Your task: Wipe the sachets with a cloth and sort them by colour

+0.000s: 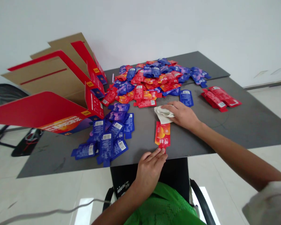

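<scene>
A red pouch [162, 134] with orange fruit printed on it lies flat near the table's front edge. The fingertips of my left hand [151, 165] press on its narrow near end, the fingers stretched out and lying flat. My right hand [181, 114] is closed on a folded white cloth [164, 115], which rests over the far end of the same pouch. Just beyond my right hand lies a single blue pouch [186, 98]. Left of my left hand, several blue pouches [106, 145] lie in an overlapping pile.
A large heap of mixed red and blue pouches [152, 79] covers the back of the grey table [248, 118]. Several red pouches [221, 97] lie together at the right. Open red cardboard boxes [67, 120] stand at the left, and a chair [201, 200] is below the front edge.
</scene>
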